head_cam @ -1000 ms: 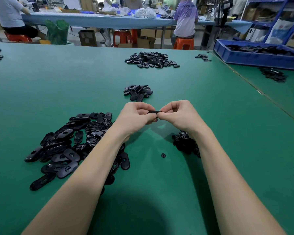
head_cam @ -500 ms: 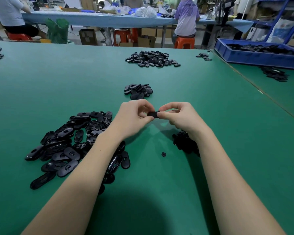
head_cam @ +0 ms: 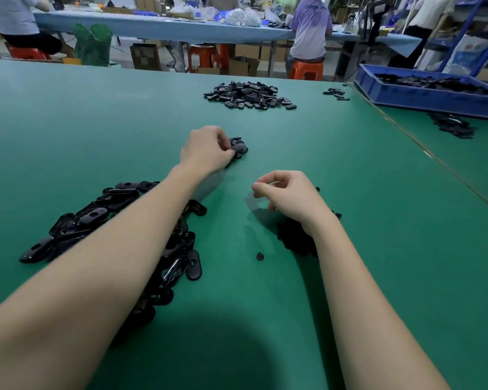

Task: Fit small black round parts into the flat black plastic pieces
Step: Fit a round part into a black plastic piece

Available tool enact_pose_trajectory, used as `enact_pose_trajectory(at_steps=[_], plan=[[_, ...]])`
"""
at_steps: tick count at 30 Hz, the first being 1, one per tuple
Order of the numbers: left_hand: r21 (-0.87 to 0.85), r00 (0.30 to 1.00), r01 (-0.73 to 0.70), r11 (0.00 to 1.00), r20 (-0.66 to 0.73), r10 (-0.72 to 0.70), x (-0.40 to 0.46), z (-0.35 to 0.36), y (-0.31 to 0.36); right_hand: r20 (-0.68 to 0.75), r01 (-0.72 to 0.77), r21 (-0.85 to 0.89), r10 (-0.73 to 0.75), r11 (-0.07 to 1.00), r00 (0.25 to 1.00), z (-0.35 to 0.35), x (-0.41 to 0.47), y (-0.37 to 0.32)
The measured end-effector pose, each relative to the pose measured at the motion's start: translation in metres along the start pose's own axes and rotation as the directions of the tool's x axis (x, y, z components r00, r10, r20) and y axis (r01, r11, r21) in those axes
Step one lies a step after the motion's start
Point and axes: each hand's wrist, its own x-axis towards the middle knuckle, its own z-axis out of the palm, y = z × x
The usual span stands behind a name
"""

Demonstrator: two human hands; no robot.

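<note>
Left hand [head_cam: 206,149] pinches a finished piece [head_cam: 239,148] at its fingertips over the small pile [head_cam: 237,142]; let go low. Right hand [head_cam: 289,194], loosely curled and empty, should take the round part [head_cam: 260,256] just behind it.

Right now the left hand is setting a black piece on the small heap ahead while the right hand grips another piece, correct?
Not quite. In the head view the right hand holds nothing; its fingers are loosely curled. The left hand is indeed at the small heap with a black piece.

flat pieces [head_cam: 96,220] left, round parts [head_cam: 293,237] right – small pile [head_cam: 238,146] behind, on table [head_cam: 350,192].
</note>
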Motion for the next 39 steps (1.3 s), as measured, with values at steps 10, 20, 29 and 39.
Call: enact_pose_trajectory(at_steps=[10, 20, 29, 39], plan=[[0.148, 0.998, 0.049, 0.988, 0.043, -0.055, 0.022, 0.000, -0.004, 0.036, 0.020, -0.032, -0.019, 0.999, 0.999, 0.001, -0.002, -0.002], [-0.305, 0.983, 0.040, 0.951, 0.183, 0.017, -0.057, -0.052, -0.019, 0.062, 0.045, -0.072, -0.040, 0.996, 0.997, 0.007, -0.002, -0.006], [0.043, 0.918, -0.119, 0.992, 0.386, 0.093, -0.074, -0.073, -0.026, 0.107, 0.101, -0.175, -0.084, 0.979, 0.991, 0.018, -0.003, -0.007], [0.175, 0.834, -0.170, 0.970, 0.549, 0.047, -0.075, -0.067, -0.021, 0.092, 0.092, -0.178, -0.076, 0.980, 0.993, 0.012, -0.005, -0.008]])
